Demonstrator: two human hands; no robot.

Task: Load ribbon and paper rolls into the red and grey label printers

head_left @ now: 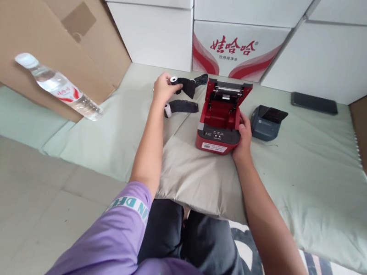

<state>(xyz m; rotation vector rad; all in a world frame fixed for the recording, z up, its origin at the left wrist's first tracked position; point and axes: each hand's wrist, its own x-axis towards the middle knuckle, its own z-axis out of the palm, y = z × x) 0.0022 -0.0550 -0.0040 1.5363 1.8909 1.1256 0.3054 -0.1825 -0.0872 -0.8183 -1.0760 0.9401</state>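
My left hand (165,89) is closed around a small white-ended roll (174,80) with a black strip (186,87) hanging loose from it. Below this hand, a second small roll (167,111) lies on the cloth with its own black strip (184,106) unrolled to the right. A crumpled black piece (201,80) is just behind. The red portable printer (217,136) stands upright in front of me, its lid (229,89) raised and its red compartment exposed. My right hand (243,139) grips the printer's right side; some of its fingers are hidden behind the casing.
A dark blue device (265,125) sits right of the printer, and a black phone (314,103) lies farther back. At the left a water bottle (61,86) lies beside a cardboard box (49,18). White cartons (232,47) line the back of the cloth-covered surface (109,144).
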